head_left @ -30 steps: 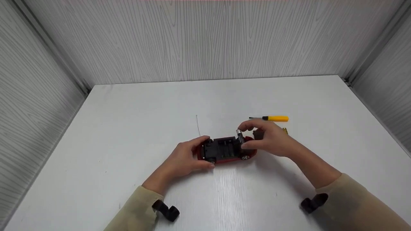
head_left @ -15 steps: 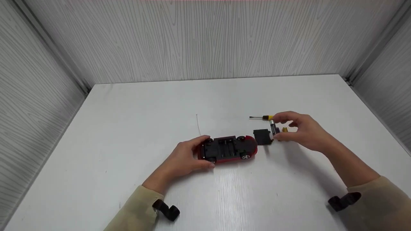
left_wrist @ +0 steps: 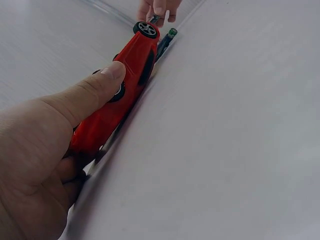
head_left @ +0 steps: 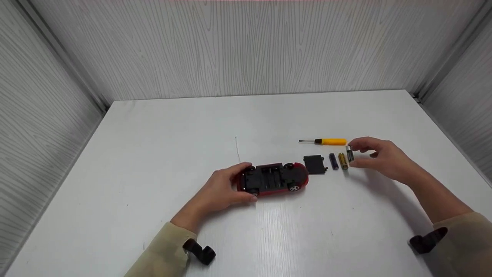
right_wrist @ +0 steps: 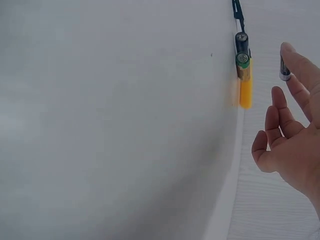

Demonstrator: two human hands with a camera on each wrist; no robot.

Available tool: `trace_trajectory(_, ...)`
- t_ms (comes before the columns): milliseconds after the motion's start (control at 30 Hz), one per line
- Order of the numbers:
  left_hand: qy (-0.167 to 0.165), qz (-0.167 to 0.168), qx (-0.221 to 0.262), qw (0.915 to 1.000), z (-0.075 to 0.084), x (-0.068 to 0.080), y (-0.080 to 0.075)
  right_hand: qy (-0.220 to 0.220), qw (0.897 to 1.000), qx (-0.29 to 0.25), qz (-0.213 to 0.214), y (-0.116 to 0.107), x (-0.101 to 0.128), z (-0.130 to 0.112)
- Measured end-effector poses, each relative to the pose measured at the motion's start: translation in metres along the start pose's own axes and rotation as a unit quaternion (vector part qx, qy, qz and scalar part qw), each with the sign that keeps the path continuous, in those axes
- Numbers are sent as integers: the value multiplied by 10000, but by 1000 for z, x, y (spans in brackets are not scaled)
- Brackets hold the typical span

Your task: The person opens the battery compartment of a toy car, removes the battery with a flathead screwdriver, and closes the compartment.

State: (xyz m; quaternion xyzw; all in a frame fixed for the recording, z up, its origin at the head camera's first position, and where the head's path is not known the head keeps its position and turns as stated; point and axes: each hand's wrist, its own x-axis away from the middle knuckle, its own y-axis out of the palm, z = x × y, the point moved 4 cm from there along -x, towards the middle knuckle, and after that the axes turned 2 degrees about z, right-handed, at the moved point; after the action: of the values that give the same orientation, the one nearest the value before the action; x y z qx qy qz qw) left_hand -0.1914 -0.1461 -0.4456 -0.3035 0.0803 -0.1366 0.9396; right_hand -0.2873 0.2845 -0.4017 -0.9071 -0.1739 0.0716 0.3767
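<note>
A red toy car (head_left: 275, 180) lies upside down on the white table, its black underside and battery compartment facing up. My left hand (head_left: 225, 188) grips its left end, thumb along the near side and fingers on the far side; the left wrist view shows the thumb (left_wrist: 95, 87) against the red body. Between thumb and index finger, my right hand (head_left: 384, 159) pinches a silver-and-black battery (head_left: 349, 153); in the right wrist view this battery (right_wrist: 284, 69) is above the tabletop. Just left of it lie a gold battery (head_left: 343, 161) and a dark purple battery (head_left: 333, 161), side by side.
A black battery cover (head_left: 314, 164) lies by the car's right end. Behind the batteries is a screwdriver (head_left: 332, 141) with a yellow handle, its tip toward the left. A thin antenna wire (head_left: 237, 149) extends from the car toward the back. Grey wood-grain panels (head_left: 253, 46) enclose the table.
My right hand has carried the battery from over the car to the right, beyond the gold battery. The cover and two lying batteries are now uncovered. My left hand stays on the car.
</note>
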Motion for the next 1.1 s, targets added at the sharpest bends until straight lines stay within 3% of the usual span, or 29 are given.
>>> trace_trajectory(400, -16, 23, 109, 9999, 3, 0, 1, 724, 9972, 27, -165, -1, -5, 24)
trace_trajectory(1100, 9, 23, 7, 10000, -1, 0, 0, 793, 9953, 330, -437, 9, -12, 29)
